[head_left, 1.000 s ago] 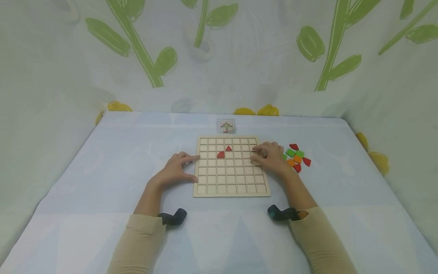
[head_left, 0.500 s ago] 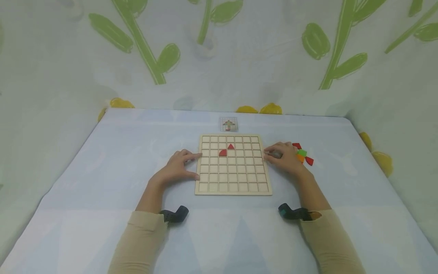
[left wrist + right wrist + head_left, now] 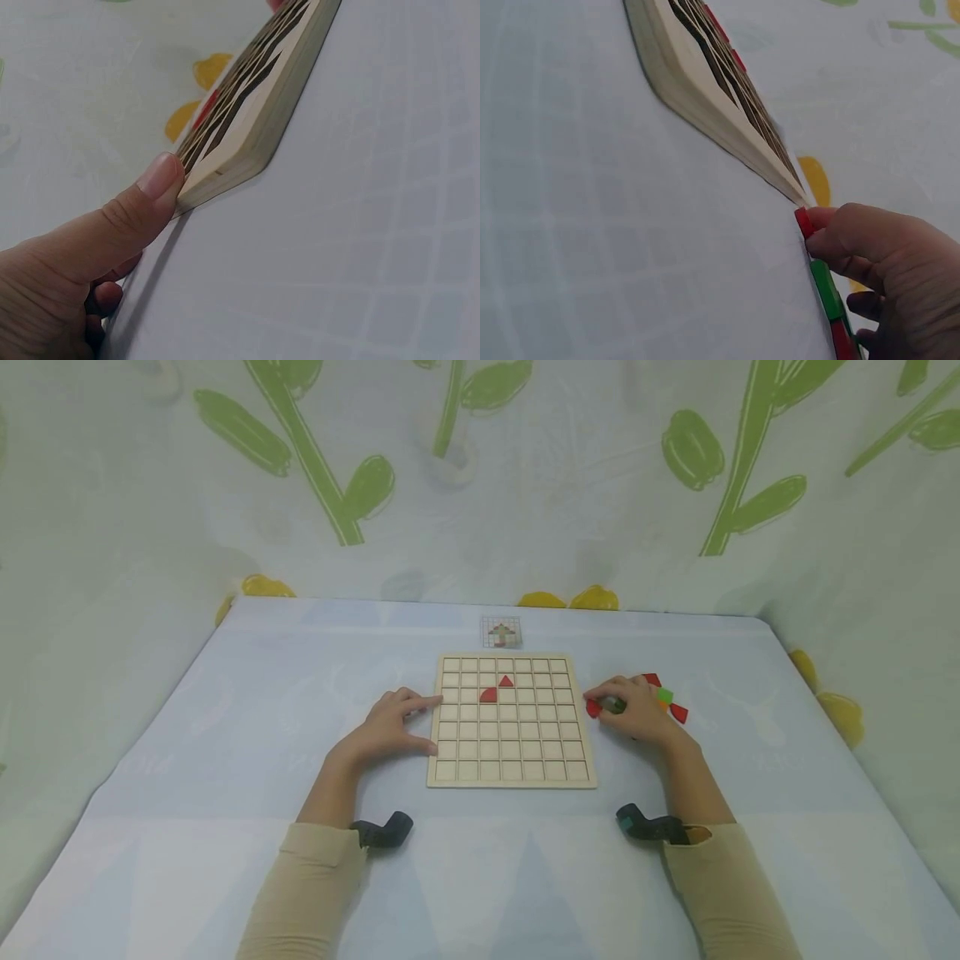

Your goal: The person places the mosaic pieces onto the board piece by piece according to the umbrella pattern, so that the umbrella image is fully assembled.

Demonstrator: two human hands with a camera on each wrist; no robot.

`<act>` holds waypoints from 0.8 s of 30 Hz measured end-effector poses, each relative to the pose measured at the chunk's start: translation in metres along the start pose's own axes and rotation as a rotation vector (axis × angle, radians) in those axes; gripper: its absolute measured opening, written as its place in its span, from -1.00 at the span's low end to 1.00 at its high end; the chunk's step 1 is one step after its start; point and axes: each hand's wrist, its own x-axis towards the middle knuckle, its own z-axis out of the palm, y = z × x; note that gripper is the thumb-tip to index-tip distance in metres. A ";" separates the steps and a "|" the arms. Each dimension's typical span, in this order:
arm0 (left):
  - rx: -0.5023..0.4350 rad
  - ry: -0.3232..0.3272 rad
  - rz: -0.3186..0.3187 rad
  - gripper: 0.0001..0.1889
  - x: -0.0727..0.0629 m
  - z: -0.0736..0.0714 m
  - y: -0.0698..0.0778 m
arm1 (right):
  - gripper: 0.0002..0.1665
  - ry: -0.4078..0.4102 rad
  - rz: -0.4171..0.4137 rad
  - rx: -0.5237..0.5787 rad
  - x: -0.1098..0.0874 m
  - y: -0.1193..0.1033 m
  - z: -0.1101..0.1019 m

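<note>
A square wooden grid board point(image 3: 512, 721) lies in the middle of the table. A red triangle tile point(image 3: 506, 681) and a red quarter-circle tile point(image 3: 488, 695) sit in its upper cells. My left hand point(image 3: 386, 727) touches the board's left edge with thumb and forefinger spread apart; the thumb point(image 3: 150, 195) is at the edge in the left wrist view. Just off the board's right side, my right hand point(image 3: 632, 706) pinches a small red tile point(image 3: 803, 223) with a rounded edge between thumb and forefinger. A green tile point(image 3: 826, 289) lies under that hand.
Right of the right hand lie loose tiles, partly hidden by it: a green tile point(image 3: 665, 695) and a red tile point(image 3: 678, 713) among them. A small pattern card point(image 3: 501, 632) lies behind the board. Pale curtains with a leaf print point(image 3: 692, 450) enclose the table.
My right hand has drawn back from the board's right cells toward the loose tiles and now holds a red one. The left hand stays at the board's edge.
</note>
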 end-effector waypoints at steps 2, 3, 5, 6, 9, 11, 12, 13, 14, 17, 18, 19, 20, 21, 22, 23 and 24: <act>-0.001 0.000 -0.003 -0.12 0.000 0.000 0.000 | -0.58 0.000 0.006 -0.004 0.000 0.000 0.000; 0.001 0.000 -0.004 -0.12 0.000 0.000 0.000 | -0.59 0.002 0.004 -0.004 -0.001 0.000 0.000; 0.000 0.001 -0.004 -0.12 -0.001 0.000 0.001 | -0.62 0.007 -0.005 -0.003 -0.001 0.000 0.000; -0.003 0.002 -0.005 -0.12 -0.001 0.000 0.001 | -0.63 0.011 -0.010 0.000 -0.002 -0.001 0.000; -0.002 0.004 0.001 -0.12 0.000 0.000 0.000 | -0.65 0.024 -0.018 0.012 -0.003 -0.001 -0.001; -0.005 0.004 0.002 -0.12 -0.001 0.000 0.000 | -0.66 0.033 -0.016 0.015 -0.003 -0.001 -0.001; -0.005 0.004 0.001 -0.12 -0.001 0.000 0.000 | -0.66 0.039 -0.017 0.015 -0.003 -0.001 -0.001; -0.005 0.003 0.000 -0.12 -0.001 0.000 0.000 | -0.67 0.046 -0.016 0.015 -0.003 -0.001 -0.001; -0.005 0.002 -0.003 -0.12 -0.001 0.000 0.001 | -0.67 0.054 -0.018 0.015 -0.003 -0.001 -0.001; -0.006 0.000 -0.010 -0.11 0.000 0.000 0.001 | -0.68 0.077 -0.026 0.019 -0.004 -0.001 0.000; -0.007 -0.001 -0.012 -0.11 0.000 0.000 0.001 | -0.67 0.082 -0.029 0.022 -0.004 0.000 0.000; -0.006 -0.002 -0.013 -0.11 0.000 0.000 0.001 | -0.67 0.087 -0.028 0.025 -0.004 0.000 0.000; -0.005 -0.001 -0.013 -0.11 0.000 0.000 0.001 | -0.67 0.090 -0.027 0.026 -0.004 -0.001 0.000; -0.005 -0.002 -0.014 -0.11 0.000 0.000 0.001 | -0.67 0.091 -0.025 0.026 -0.004 -0.001 0.001; -0.003 -0.003 -0.014 -0.11 0.000 0.000 0.001 | -0.67 0.092 -0.022 0.025 -0.004 -0.001 0.001; -0.006 -0.005 -0.020 -0.11 0.000 0.000 0.001 | -0.67 0.093 -0.018 0.023 -0.004 -0.001 0.001; -0.008 -0.006 -0.025 -0.12 0.000 0.000 0.001 | -0.66 0.094 -0.014 0.022 -0.004 -0.001 0.001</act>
